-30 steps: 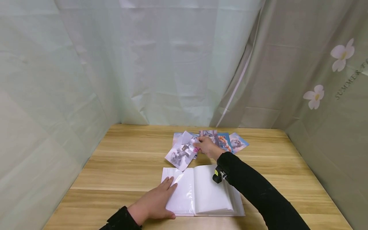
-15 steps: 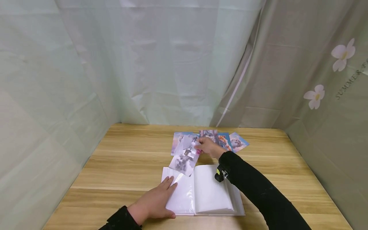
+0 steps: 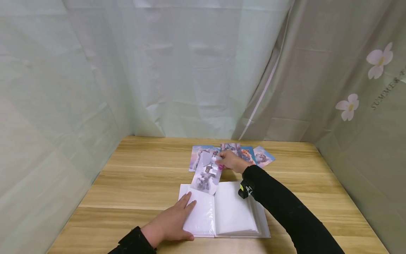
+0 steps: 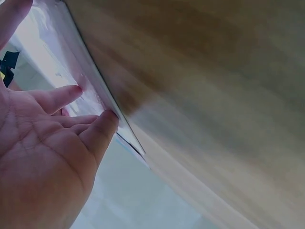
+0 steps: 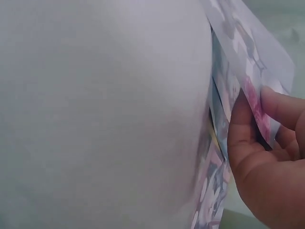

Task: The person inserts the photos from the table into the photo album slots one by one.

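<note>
An open photo album [image 3: 235, 211] with white pages and clear plastic sleeves lies near the table's front. My left hand [image 3: 171, 220] rests on the left page's outer edge, fingers spread and mostly straight; in the left wrist view its fingertips touch the album's edge. Between thumb and fingers, my right hand [image 3: 233, 162] pinches a pale photo [image 3: 204, 178] with a grey animal and a pink patch, by its right side. The photo's near end overlaps the top of the left page; whether it is inside the sleeve I cannot tell.
Behind the album several photos lie in a row: a pastel one [image 3: 195, 155] at left, partly covered, a purplish one [image 3: 231, 147], a blue one with an orange animal [image 3: 248, 155], and a tilted one [image 3: 264, 156] at right. Curtains [image 3: 196, 70] surround the wooden table [image 3: 133, 176].
The pinched photo has shifted right and nearer, turning more upright, so its near end overlaps the left page more. My left hand has stayed in place on the album.
</note>
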`<move>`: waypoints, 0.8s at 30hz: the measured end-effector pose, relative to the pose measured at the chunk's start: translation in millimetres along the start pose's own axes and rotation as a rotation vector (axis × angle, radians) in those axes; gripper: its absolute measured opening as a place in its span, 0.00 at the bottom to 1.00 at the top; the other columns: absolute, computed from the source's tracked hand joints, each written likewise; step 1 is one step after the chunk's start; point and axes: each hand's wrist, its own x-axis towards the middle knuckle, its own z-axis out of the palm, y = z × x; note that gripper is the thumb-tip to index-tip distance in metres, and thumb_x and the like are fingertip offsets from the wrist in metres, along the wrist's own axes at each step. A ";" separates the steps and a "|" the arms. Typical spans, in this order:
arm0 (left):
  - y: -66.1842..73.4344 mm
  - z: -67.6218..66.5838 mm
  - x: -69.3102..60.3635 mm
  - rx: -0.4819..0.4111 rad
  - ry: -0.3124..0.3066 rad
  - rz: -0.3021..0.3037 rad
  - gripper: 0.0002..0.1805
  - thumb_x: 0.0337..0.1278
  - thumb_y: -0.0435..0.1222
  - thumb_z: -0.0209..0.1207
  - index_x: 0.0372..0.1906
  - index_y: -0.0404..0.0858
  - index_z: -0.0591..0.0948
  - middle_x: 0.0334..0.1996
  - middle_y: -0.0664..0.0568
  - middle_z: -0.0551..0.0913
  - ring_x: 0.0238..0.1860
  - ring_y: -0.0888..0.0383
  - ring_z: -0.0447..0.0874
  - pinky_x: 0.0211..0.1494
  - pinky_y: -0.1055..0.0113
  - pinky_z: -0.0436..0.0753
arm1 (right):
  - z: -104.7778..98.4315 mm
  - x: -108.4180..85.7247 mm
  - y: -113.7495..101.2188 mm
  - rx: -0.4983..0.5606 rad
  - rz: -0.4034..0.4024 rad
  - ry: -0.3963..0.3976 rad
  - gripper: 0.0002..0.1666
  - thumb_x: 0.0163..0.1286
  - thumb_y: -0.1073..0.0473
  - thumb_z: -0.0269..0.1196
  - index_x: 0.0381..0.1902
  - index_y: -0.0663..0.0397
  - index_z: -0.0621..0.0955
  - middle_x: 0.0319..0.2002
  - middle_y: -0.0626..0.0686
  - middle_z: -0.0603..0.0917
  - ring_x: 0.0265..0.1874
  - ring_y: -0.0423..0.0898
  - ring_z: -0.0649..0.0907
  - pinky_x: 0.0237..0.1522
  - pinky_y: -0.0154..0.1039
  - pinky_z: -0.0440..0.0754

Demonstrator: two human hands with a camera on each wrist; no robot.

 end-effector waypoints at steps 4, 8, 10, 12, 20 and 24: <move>1.4 -1.5 1.3 -0.003 -0.006 -0.004 0.59 0.41 0.60 0.74 0.76 0.35 0.63 0.77 0.32 0.52 0.76 0.38 0.54 0.70 0.45 0.68 | -2.6 -0.5 -3.9 0.037 -0.013 0.047 0.05 0.73 0.64 0.62 0.36 0.61 0.79 0.25 0.49 0.72 0.20 0.45 0.68 0.27 0.39 0.68; 3.1 -2.9 2.9 0.011 -0.022 -0.005 0.58 0.41 0.59 0.74 0.75 0.35 0.65 0.76 0.32 0.55 0.76 0.37 0.54 0.70 0.44 0.67 | -4.1 -1.0 -9.5 0.127 0.001 0.084 0.08 0.74 0.64 0.60 0.34 0.60 0.74 0.28 0.50 0.72 0.25 0.45 0.72 0.33 0.42 0.74; 3.6 -3.2 3.0 0.011 -0.027 -0.007 0.57 0.41 0.59 0.74 0.74 0.35 0.66 0.76 0.32 0.56 0.76 0.36 0.53 0.71 0.44 0.67 | -3.7 -0.9 -11.6 0.186 0.014 0.100 0.05 0.75 0.65 0.58 0.39 0.63 0.74 0.31 0.51 0.74 0.29 0.44 0.74 0.40 0.45 0.78; 3.8 -3.7 3.0 0.011 -0.029 -0.009 0.56 0.41 0.59 0.74 0.74 0.35 0.66 0.76 0.33 0.56 0.76 0.36 0.53 0.71 0.44 0.67 | -2.4 -0.6 -13.7 0.226 0.029 0.124 0.07 0.75 0.66 0.58 0.46 0.66 0.76 0.35 0.51 0.75 0.31 0.43 0.76 0.48 0.50 0.81; 3.2 -5.0 3.0 0.003 -0.043 -0.017 0.56 0.42 0.59 0.73 0.74 0.35 0.65 0.76 0.35 0.56 0.76 0.36 0.53 0.71 0.43 0.66 | 10.1 -0.5 -18.1 0.234 0.098 0.205 0.09 0.75 0.63 0.60 0.48 0.63 0.78 0.33 0.51 0.76 0.34 0.50 0.78 0.42 0.52 0.77; 2.2 -4.2 3.0 0.004 -0.041 -0.015 0.56 0.43 0.59 0.73 0.74 0.35 0.65 0.76 0.36 0.56 0.76 0.36 0.53 0.71 0.43 0.66 | 18.0 0.4 -21.3 0.246 0.099 0.215 0.05 0.75 0.63 0.60 0.39 0.60 0.77 0.30 0.49 0.75 0.32 0.51 0.75 0.34 0.45 0.71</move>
